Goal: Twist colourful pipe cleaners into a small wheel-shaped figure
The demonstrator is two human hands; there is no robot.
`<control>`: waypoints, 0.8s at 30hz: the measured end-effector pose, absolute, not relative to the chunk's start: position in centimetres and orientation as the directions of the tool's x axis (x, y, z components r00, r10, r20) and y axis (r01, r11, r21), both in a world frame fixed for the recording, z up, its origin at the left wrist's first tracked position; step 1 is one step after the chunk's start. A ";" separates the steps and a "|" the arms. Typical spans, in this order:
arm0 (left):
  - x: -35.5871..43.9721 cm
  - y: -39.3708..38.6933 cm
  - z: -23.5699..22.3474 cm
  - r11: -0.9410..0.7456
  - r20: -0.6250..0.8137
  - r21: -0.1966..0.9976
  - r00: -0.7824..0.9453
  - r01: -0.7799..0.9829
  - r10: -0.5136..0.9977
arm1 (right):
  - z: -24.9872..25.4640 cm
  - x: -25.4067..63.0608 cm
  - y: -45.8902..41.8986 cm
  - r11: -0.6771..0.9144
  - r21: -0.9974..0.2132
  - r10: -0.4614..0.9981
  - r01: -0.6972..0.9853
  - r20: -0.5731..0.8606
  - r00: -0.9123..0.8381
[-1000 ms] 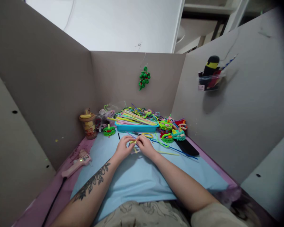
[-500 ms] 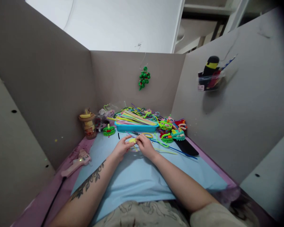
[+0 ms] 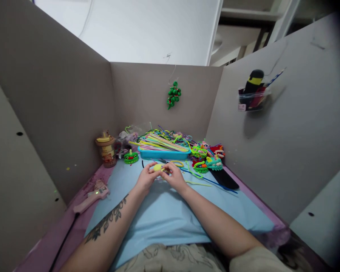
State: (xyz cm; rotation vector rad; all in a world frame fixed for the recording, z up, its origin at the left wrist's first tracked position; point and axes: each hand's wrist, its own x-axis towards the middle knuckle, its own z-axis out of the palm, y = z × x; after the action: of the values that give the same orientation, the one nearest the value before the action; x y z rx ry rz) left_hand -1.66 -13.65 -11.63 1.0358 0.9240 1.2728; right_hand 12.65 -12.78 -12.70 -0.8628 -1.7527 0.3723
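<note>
Left hand (image 3: 146,179) pinches a yellow piece (image 3: 158,167); right fingertips (image 3: 166,168) grip its right end. Piece is held up over the blue mat (image 3: 158,215), before the tray (image 3: 164,154). Risks, judged: a slack left pinch could let it twist or loosen; hard pulling from the right could deform it. Blue stem (image 3: 221,184) near right wrist might snag. Glue gun (image 3: 92,199) shows a green light; if hot, a careless left reach could burn.
</note>
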 end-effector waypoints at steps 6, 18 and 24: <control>-1.8 -13.5 -11.7 0.009 0.016 0.964 0.089 -0.268 0.996 | -12.7 12.8 -12.7 0.662 -0.665 0.735 0.346 0.666 -0.128; -1.8 -13.7 -11.7 -0.021 0.054 0.964 0.117 -0.266 0.992 | -12.8 13.2 -12.2 0.601 -0.760 0.794 0.246 0.602 -0.081; -1.7 -13.8 -11.5 -0.033 0.068 0.960 0.118 -0.279 0.991 | -12.0 13.3 -12.6 0.605 -0.757 0.788 0.248 0.613 -0.049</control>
State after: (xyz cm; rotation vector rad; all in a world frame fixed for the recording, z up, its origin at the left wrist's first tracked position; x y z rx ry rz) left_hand -1.71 -13.77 -11.51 1.0940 0.8865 1.2719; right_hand 13.28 -12.61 -11.98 -0.8846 -1.6041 0.5485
